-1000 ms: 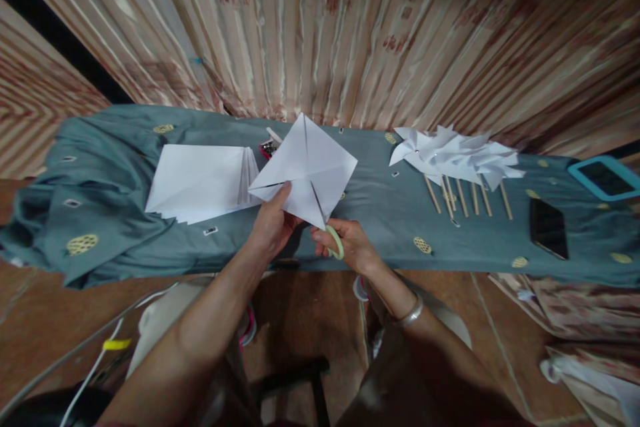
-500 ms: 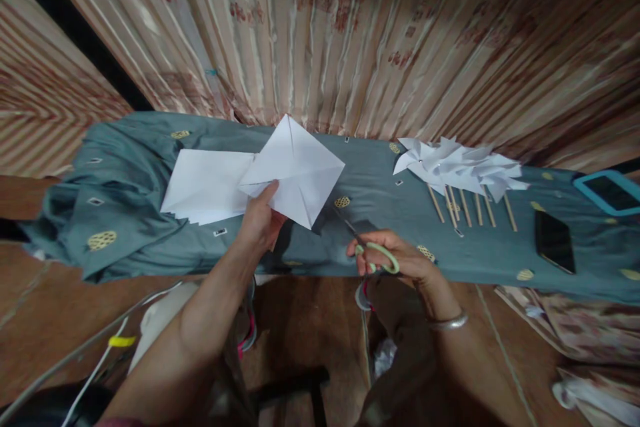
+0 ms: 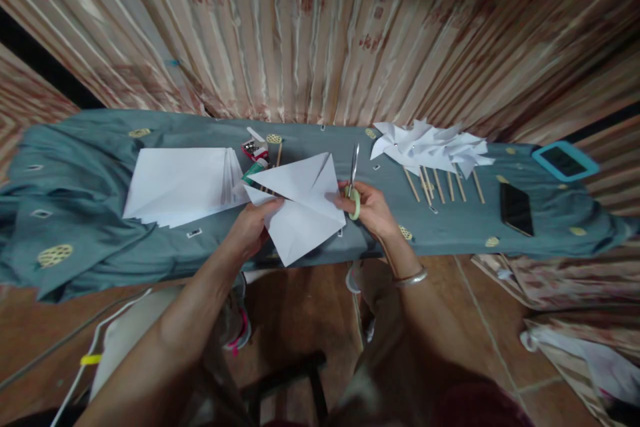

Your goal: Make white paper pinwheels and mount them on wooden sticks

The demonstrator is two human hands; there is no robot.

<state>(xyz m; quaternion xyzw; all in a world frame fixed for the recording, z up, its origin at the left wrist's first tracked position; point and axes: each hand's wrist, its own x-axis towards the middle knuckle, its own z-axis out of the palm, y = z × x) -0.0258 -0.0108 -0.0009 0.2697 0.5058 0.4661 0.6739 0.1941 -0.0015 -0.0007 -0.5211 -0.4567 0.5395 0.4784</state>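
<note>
The left hand's (image 3: pixel 256 221) fingers and thumb were clamped on the slit sheet (image 3: pixel 305 207) at its left side; the right hand (image 3: pixel 369 209) pinched its right edge, scissors (image 3: pixel 354 177) hooked in those same fingers. Held between both hands, the sheet looked light and limp along its cuts (easily torn further there), so the uncut paper near its centre seemed the safer grip. Nearer the body than the fingers ran the cloth's (image 3: pixel 465 230) edge; rightward, bare cloth stretched toward the phone (image 3: pixel 517 209).
</note>
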